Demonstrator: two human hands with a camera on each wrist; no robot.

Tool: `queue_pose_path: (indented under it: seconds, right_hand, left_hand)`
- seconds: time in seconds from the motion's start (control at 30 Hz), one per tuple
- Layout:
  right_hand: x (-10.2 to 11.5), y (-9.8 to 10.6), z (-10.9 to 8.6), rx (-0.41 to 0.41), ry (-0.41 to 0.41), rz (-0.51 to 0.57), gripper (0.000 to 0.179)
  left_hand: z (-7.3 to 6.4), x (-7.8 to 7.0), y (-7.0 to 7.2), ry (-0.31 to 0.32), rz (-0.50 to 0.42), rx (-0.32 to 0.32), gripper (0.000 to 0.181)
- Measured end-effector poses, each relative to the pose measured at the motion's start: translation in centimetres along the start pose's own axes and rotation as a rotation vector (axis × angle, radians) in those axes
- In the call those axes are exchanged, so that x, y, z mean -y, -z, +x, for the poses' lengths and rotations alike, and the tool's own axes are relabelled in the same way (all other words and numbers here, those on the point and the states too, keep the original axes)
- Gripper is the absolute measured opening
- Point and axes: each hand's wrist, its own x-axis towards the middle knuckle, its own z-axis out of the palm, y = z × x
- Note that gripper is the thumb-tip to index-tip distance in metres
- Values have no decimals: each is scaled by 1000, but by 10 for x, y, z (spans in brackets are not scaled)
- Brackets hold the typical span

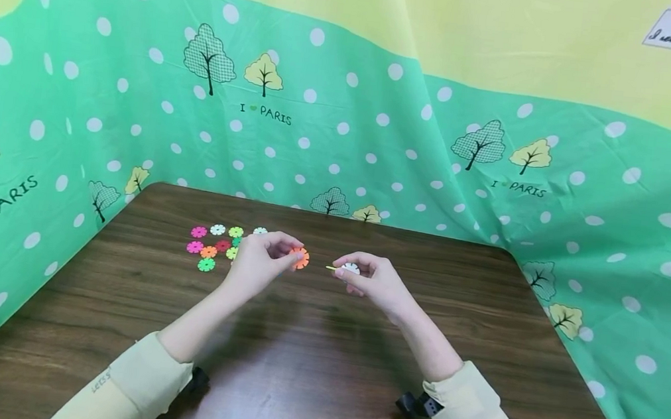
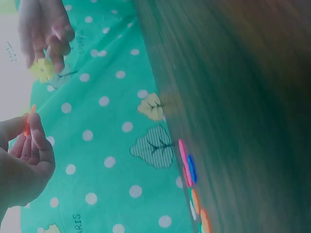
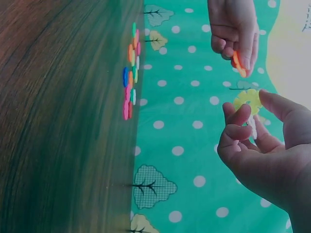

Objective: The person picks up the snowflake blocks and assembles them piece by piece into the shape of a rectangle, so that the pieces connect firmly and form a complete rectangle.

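Between thumb and fingertips my left hand [image 1: 260, 260] pinches an orange notched disc [image 1: 302, 258], flower-shaped with a scalloped edge. Facing it across a small gap, my right hand [image 1: 378, 282] holds a yellow notched disc [image 3: 248, 102] and a white notched disc [image 1: 351, 268]. In the head view the yellow one shows edge-on, and the white one stands at an angle to it; they appear joined, though the fingers hide where they meet. Both hands are raised above the table, and the orange disc does not touch the other two.
A group of loose notched discs [image 1: 208, 252] in pink, white, green, red and orange lies flat on the dark wooden table [image 1: 298, 366], left of the left hand, which covers part of it. Behind the table hangs a green dotted cloth [image 1: 370, 159].
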Motion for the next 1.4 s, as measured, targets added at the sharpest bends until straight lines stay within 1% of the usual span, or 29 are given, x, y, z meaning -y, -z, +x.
queue_pose_path:
  seconds: [0.07, 0.17, 0.27, 0.47, 0.63, 0.83, 0.97, 1.0, 1.03, 1.1, 1.23, 1.27, 1.4]
  right_hand:
    - [1, -1, 0, -1, 11, -2, 27]
    - [3, -3, 1, -2, 22, -8, 26]
    - [4, -4, 1, -5, 24, -19, 25]
    - [6, -8, 1, 0, 25, -31, 28]
    - [4, -9, 1, 1, 33, -54, 24]
    - [2, -10, -1, 9, 44, -79, 22]
    - [3, -10, -2, 2, 23, -64, 23]
    - [4, -10, -3, -2, 18, -60, 23]
    - [4, -11, -4, -6, 14, -60, 24]
    - [4, -11, -5, -14, 7, -63, 24]
    - [3, -12, -6, -22, 5, -84, 24]
    - [2, -12, -6, -20, 4, -82, 25]
    - [-1, -11, -8, -13, 13, -70, 26]
  left_hand:
    - [-2, -2, -4, 30, -45, -2, 15]
    - [-5, -3, -9, 50, -88, 1, 16]
    - [-7, -4, -13, 45, -104, 11, 16]
    - [-10, -1, -18, 35, -102, 21, 14]
    - [-12, 1, -21, 41, -112, 27, 14]
    - [-13, 0, -24, 21, -129, 46, 15]
    - [-13, -2, -25, -6, -139, 39, 14]
    - [-13, -2, -26, -18, -135, 35, 14]
    - [-14, -7, -25, -21, -123, 32, 13]
    - [-16, -8, -27, -40, -94, 24, 11]
    - [-18, -5, -32, -55, -54, 19, 10]
    - [-18, 0, -34, -61, -57, 21, 11]
    - [-17, 2, -34, -47, -75, 39, 11]
